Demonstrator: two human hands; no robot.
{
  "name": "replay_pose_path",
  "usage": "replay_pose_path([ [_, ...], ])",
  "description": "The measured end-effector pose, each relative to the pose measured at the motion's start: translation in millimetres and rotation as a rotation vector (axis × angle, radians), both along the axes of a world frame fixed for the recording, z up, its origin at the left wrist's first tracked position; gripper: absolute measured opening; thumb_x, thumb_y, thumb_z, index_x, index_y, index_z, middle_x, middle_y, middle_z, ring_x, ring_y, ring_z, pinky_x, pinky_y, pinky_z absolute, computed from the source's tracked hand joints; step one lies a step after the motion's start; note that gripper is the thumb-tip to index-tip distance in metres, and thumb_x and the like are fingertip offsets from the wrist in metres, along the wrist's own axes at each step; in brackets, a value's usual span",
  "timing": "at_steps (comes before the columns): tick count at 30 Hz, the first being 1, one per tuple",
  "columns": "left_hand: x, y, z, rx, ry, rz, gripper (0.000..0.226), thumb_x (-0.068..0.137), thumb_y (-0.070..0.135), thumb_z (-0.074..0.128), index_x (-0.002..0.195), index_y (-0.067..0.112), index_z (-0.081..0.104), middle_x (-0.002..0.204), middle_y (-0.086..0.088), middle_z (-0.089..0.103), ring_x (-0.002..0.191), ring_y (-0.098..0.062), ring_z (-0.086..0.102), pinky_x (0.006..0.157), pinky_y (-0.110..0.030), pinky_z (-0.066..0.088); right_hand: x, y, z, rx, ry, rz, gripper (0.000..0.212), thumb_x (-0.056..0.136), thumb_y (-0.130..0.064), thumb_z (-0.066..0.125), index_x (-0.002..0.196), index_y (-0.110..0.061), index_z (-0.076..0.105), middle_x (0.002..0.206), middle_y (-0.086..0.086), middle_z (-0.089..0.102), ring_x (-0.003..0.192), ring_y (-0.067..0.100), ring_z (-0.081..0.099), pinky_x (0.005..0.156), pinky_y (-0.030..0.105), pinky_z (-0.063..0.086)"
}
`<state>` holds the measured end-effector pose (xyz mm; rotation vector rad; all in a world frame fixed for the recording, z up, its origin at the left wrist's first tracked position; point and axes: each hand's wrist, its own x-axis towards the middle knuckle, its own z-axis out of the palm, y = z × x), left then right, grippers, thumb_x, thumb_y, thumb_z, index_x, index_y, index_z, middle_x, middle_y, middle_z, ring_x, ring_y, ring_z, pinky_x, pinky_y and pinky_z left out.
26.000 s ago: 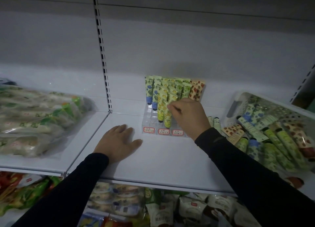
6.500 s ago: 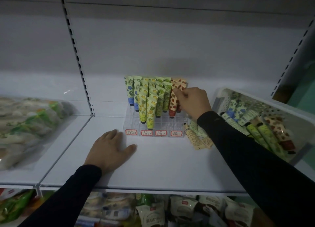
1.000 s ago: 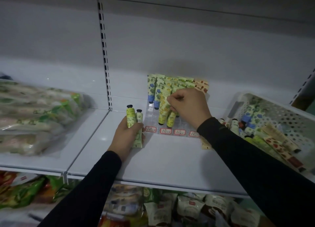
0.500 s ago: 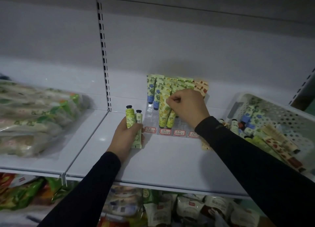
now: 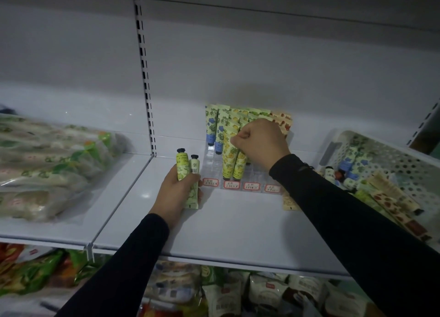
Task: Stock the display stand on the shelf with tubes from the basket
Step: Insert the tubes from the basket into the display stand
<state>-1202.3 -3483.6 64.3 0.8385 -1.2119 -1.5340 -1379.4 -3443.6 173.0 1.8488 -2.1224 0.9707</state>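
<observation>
Left grip [image 5: 177,193] still holds two green black-capped tubes [image 5: 182,166]; right grip [image 5: 260,143] stays fisted at clear acrylic display stand [image 5: 212,164], pinch target unclear; positions barely shifted.

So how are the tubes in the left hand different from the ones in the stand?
The tubes in the left hand point caps up; the tubes in the stand sit caps down. The held pair is gripped beside the stand; the others stand in rows. Both carry green-yellow prints.

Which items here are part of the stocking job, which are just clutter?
Job: display stand, basket, two tubes held in left hand, right hand at a yellow tube.
Clutter: bagged goods, snack packets below.
</observation>
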Motion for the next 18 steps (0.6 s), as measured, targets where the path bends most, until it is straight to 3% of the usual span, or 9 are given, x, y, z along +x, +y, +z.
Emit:
replay_pose_path([
  [11,-0.5,1.6,1.3,-0.009,-0.018,-0.007,0.010,0.093,0.001,0.053,0.093,0.010,0.055,0.074,-0.011,0.062,0.052,-0.022,0.056,0.047,-0.032,0.048,0.5,-2.7,1.4,0.007,0.019,-0.043,0.056,0.086,-0.025,0.065,0.041,-0.018,0.031,0.044,-0.002,0.029,0.043,0.015,0.035,0.070,0.036,0.057],
  [18,-0.9,0.9,0.4,0.004,-0.014,-0.005,0.009,0.092,0.001,0.054,0.095,0.009,0.056,0.075,-0.012,0.062,0.052,-0.022,0.056,0.047,-0.031,0.048,2.8,-2.4,-2.1,0.006,0.093,-0.079,0.049,0.088,-0.029,0.063,0.045,-0.017,0.042,0.047,-0.003,0.042,0.048,0.011,0.046,0.064,0.028,0.052],
])
